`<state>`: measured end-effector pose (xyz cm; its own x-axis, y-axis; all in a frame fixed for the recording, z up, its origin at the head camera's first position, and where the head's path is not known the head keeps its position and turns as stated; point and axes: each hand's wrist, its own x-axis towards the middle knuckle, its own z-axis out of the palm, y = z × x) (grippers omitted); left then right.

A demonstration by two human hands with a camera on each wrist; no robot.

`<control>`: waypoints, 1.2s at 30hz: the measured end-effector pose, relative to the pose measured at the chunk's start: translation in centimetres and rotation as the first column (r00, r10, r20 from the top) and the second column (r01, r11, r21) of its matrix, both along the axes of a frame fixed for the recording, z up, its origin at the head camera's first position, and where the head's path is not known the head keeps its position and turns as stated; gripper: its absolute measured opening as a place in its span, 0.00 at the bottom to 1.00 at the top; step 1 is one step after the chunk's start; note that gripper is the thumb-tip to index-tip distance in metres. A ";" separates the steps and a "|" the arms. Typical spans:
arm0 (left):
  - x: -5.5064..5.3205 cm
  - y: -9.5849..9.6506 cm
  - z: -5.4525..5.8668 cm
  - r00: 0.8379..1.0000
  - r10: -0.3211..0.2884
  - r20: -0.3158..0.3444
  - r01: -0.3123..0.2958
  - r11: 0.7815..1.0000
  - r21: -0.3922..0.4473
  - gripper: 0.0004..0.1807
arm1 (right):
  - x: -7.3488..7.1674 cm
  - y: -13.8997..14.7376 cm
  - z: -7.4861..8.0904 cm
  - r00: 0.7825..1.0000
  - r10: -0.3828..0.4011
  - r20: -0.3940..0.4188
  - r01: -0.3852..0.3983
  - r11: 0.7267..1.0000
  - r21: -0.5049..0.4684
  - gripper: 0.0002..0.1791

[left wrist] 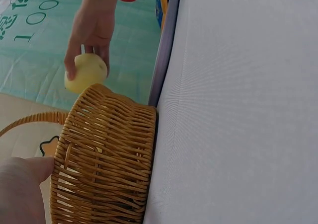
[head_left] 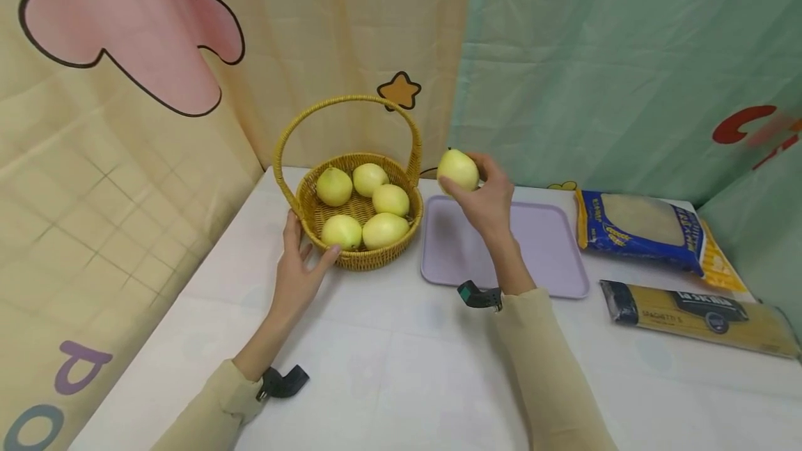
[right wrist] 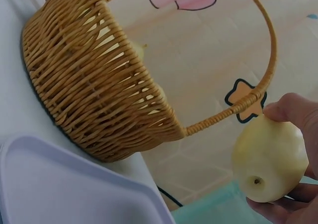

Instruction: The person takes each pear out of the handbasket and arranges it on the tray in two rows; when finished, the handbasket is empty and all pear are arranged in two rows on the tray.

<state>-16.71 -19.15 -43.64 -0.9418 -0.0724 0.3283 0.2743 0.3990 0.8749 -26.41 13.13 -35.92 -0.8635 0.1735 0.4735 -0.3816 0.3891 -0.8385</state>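
A yellow-green pear (head_left: 459, 171) is gripped between the thumb and fingers of my right hand (head_left: 487, 197), raised over the back left part of the lilac tray (head_left: 545, 246). In the right wrist view, the held pear (right wrist: 271, 159) shows a small dark dimple. To the left stands a wicker basket (head_left: 376, 261) with a tall arched handle, and several pears (head_left: 385, 230) lie inside it. My left hand (head_left: 299, 277) holds the basket at its front left side, thumb at the rim and fingers along the outer wall. The left wrist view shows that thumb (left wrist: 37, 168) against the rim.
Right of the tray lies a blue bag (head_left: 639, 228) over a yellow packet (head_left: 720, 263). In front of them is a long spaghetti pack (head_left: 698, 319). Printed curtains (head_left: 564, 75) hang close behind the white table (head_left: 388, 367) and along its sides.
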 end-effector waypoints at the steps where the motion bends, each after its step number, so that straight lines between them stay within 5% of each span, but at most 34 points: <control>1: 0.0 0.0 0.0 1.000 0.000 0.002 0.000 1.000 0.000 0.57 | -0.1 0.1 -0.3 1.000 -0.005 0.024 0.005 1.000 0.002 0.31; 18: 0.0 0.0 0.0 1.000 0.000 -0.002 0.000 1.000 0.003 0.57 | -1.5 0.7 -4.7 0.945 -0.122 0.303 0.085 0.988 0.131 0.37; 26: -0.1 0.0 0.0 1.000 -0.004 -0.001 0.004 1.000 0.008 0.57 | -1.6 0.0 -5.9 0.932 -0.133 0.338 0.067 0.978 0.198 0.38; 36: -0.2 -0.1 -0.2 1.000 -0.003 -0.009 0.003 1.000 0.003 0.56 | -1.2 -0.5 -5.2 0.933 -0.120 0.338 0.044 0.973 0.225 0.35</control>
